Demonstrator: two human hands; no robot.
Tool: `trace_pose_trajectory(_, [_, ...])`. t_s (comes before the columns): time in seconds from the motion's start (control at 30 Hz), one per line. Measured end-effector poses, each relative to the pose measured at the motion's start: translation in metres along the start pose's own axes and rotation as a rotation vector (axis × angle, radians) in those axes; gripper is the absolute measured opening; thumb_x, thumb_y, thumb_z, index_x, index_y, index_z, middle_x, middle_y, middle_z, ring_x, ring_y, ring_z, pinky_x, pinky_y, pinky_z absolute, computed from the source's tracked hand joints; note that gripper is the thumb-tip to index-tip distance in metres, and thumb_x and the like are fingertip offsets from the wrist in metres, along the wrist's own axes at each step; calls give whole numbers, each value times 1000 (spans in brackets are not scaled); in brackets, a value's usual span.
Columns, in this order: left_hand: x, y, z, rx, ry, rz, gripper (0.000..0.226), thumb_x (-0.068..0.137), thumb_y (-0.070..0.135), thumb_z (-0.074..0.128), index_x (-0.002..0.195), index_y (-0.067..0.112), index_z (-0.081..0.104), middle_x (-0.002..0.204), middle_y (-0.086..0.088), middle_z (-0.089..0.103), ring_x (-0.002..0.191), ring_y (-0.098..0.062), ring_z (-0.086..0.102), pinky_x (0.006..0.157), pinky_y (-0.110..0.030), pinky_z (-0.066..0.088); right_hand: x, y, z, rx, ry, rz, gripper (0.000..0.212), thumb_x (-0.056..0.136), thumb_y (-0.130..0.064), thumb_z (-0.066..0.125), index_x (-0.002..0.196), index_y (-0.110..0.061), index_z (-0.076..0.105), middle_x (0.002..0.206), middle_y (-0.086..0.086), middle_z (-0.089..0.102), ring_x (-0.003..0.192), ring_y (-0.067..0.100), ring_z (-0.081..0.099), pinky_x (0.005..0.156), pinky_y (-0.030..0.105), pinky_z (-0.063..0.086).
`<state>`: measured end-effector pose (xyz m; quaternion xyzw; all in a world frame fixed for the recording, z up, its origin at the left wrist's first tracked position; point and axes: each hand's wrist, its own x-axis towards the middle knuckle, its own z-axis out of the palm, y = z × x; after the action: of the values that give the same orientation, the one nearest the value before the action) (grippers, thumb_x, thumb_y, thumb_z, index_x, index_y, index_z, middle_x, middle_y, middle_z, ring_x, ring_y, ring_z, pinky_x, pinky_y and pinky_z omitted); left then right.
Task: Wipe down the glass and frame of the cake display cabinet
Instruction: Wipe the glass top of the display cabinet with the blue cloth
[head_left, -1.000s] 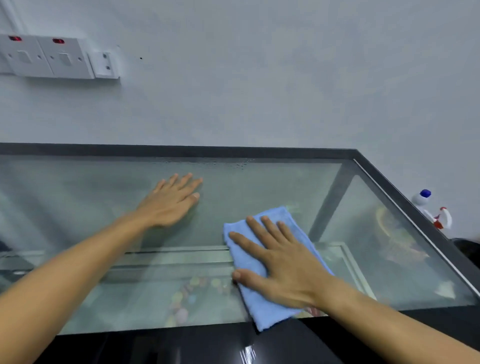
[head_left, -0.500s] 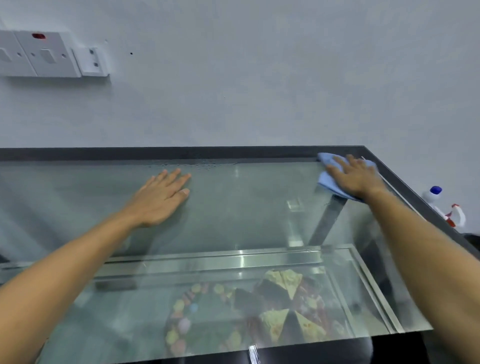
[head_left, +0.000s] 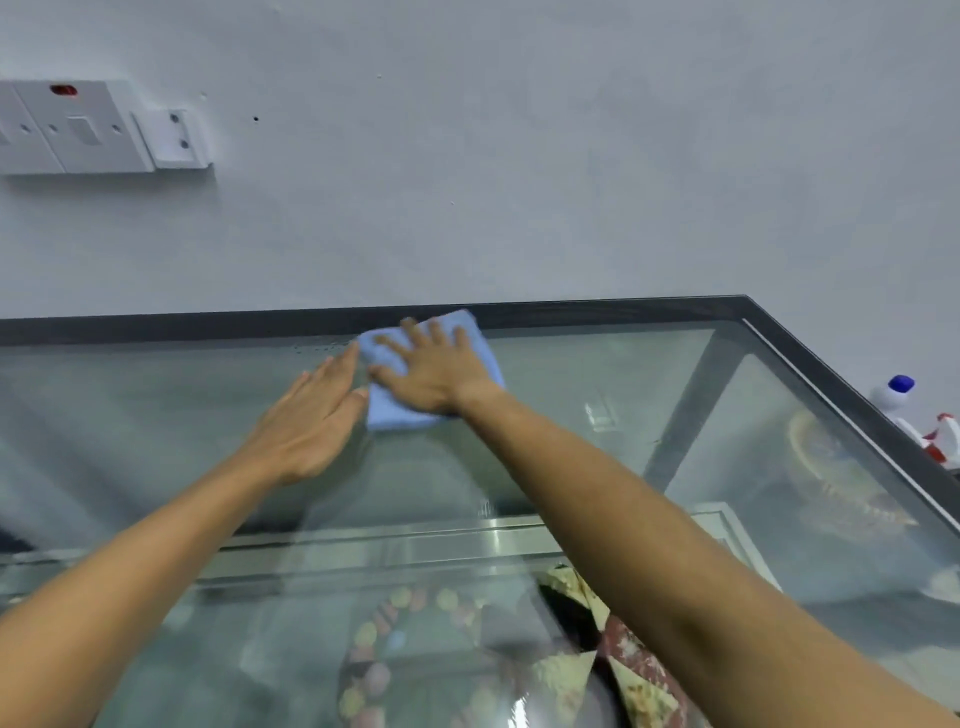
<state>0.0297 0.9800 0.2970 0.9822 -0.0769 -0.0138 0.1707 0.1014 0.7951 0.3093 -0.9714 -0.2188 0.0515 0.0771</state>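
the right hand (head_left: 436, 371) presses flat, fingers spread, on the blue cloth (head_left: 480, 358) at the back of the glass top (head_left: 597, 395), beside the dark frame (head_left: 597, 307). the left hand (head_left: 311, 421) rests flat on the glass just beside it, holding nothing. the cloth looks soft and light, best held under the palm; the glass looks slick and fragile.

Light blue cloth (head_left: 387, 410), dark grey frame (head_left: 208, 319) — perhaps multicoloured dotted cake (head_left: 374, 670) below.

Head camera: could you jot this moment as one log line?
right hand presses cloth at back frame | left hand flat on glass | wiping underway
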Motion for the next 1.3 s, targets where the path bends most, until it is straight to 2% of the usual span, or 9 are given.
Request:
trace_pose_trajectory(0.2, [-3, 2, 2, -43, 2, 10, 93, 90, 83, -4, 164, 28, -9, 170, 14, -13, 156, -2, -12, 126, -26, -7, -196, 80, 5, -34, 3, -241, 66, 96, -78, 17, 159, -57, 13, 174, -16, 3, 160, 10, -5, 130, 41, -6])
trace_pose_trajectory(0.3, [1, 4, 2, 99, -41, -2, 102, 82, 88, -7, 166, 30, 1, 171, 13, -9, 159, -13, -10, 129, -34, -7, -205, 167, -23, 5, 8, -4, 65, 89, -85, 11, 151, -68, 12, 173, -19, 7, 159, 2, -4, 130, 37, 0])
trace_pose_trajectory(0.47, [-1, 7, 1, 136, -38, -15, 74, 101, 67, 12, 166, 32, 3, 171, 14, -7, 159, -14, -9, 129, -34, -7, -76, 192, -37, -3, 133, 491, 81, 94, -80, 16, 164, -40, 15, 175, 7, 10, 159, 34, 11, 127, 56, 8])
trace_pose_trajectory(0.63, [2, 3, 0, 39, -45, -27, 93, 89, 80, -9, 166, 31, 8, 172, 13, -2, 159, -12, -4, 129, -33, -4, -100, 37, -3, -34, 34, -41, 67, 104, -68, 27, 164, -42, 14, 175, 3, 5, 161, 32, 3, 128, 52, 1])
trace_pose_trajectory(0.77, [-1, 2, 0, 36, -50, -3, 117, 68, 93, -20, 165, 33, 7, 171, 14, -1, 159, -13, -5, 129, -34, -4, -260, 72, 8, -30, 45, -324, 66, 100, -75, 32, 160, -53, 18, 174, -13, 8, 161, 13, 1, 130, 39, 0])
trace_pose_trajectory(0.87, [-2, 5, 2, 91, -50, 5, 118, 68, 96, -18, 165, 34, 7, 172, 13, -2, 160, -16, -6, 130, -39, -3, -297, 181, -19, 26, 51, 38, 70, 86, -93, 13, 152, -68, 14, 172, -22, 5, 157, -2, -4, 131, 36, 2])
trace_pose_trajectory(0.97, [-1, 7, 1, 111, -62, -1, 112, 72, 97, -13, 165, 37, 5, 172, 12, -6, 160, -17, -8, 129, -40, -5, -270, 266, -41, 27, 154, 416, 99, 75, -99, 0, 156, -51, 29, 169, -6, 27, 158, 21, 19, 126, 46, 17])
trace_pose_trajectory(1.07, [-3, 9, 0, 114, -50, -7, 104, 78, 93, -7, 165, 38, 6, 172, 13, -4, 160, -17, -7, 129, -40, -4, -201, 238, -34, 9, 209, 645, 92, 85, -84, 6, 163, -39, 21, 170, 7, 20, 155, 39, 18, 123, 55, 16])
trace_pose_trajectory(1.3, [-7, 7, -2, 105, -60, -13, 77, 95, 67, 0, 165, 36, 10, 173, 9, 0, 160, -16, -3, 129, -38, -3, -228, -40, 27, -9, 30, -335, 67, 103, -67, 37, 163, -43, 20, 175, 4, 10, 160, 33, 5, 127, 53, -3])
